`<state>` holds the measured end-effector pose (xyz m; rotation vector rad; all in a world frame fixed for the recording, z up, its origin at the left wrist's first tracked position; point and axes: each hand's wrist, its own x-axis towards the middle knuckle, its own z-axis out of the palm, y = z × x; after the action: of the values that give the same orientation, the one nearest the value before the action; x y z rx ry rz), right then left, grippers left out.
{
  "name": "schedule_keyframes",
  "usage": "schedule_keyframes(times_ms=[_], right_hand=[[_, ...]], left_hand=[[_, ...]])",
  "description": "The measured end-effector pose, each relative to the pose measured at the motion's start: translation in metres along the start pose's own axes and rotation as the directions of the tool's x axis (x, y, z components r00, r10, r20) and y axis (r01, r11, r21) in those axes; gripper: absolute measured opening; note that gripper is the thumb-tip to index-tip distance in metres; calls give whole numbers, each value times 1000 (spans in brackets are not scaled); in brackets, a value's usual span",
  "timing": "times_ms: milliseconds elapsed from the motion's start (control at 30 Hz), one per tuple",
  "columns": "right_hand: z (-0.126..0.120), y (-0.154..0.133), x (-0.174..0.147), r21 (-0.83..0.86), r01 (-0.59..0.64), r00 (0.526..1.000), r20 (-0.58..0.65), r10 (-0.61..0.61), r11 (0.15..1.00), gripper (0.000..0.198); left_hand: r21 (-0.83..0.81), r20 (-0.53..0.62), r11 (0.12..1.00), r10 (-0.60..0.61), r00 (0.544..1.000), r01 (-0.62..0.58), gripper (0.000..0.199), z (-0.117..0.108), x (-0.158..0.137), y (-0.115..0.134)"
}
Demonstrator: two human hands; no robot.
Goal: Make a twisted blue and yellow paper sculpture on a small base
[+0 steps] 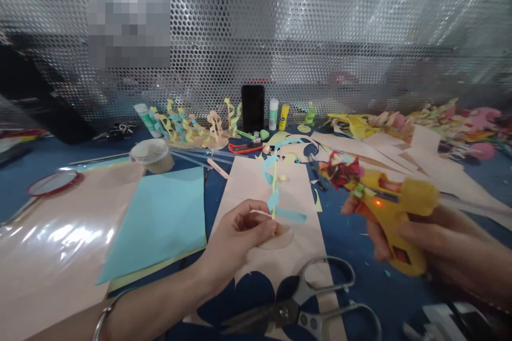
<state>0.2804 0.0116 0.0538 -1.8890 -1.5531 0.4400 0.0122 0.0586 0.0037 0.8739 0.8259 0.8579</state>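
Left hand [236, 232] pinching a thin green stick [274, 197] upright over a peach disc [276, 238] on the peach sheet [260, 186], blue paper curl [280, 181] wound about it. Right hand [440, 245] wrapped around a yellow glue gun [390, 208], lamp lit, nozzle aimed toward the stick but well apart from it. Best to keep the stick vertical and steady, bring the nozzle to its foot, squeeze sparingly, keep fingertips off hot glue. Scissors [304, 309] lying near, blades apart.
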Motion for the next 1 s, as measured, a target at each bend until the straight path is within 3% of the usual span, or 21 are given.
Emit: schedule_keyframes(times_ms=[167, 267, 333, 600, 833, 1000], right_hand=[[28, -17, -15, 238, -75, 987, 154, 39, 968, 30], [40, -24, -22, 321, -190, 912, 407, 46, 928, 38], [43, -27, -24, 341, -271, 858, 510, 65, 900, 43], [47, -29, -24, 376, -415, 805, 576, 142, 828, 44], [47, -18, -17, 348, -433, 712, 697, 80, 832, 49], [47, -19, -18, 310, -433, 706, 701, 104, 846, 54]], left_hand=[[-40, 20, 999, 7, 1000, -6, 15, -4, 2, -3], [-57, 9, 998, -7, 1000, 8, 14, -5, 3, -4], [-53, 0, 998, -19, 1000, 19, 14, -5, 3, -4], [-35, 3, 999, -28, 1000, 28, 16, -5, 4, -4], [-49, -24, 999, -25, 999, 24, 17, -2, 4, -3], [-48, -4, 999, -21, 1000, 21, 17, -3, 4, -3]])
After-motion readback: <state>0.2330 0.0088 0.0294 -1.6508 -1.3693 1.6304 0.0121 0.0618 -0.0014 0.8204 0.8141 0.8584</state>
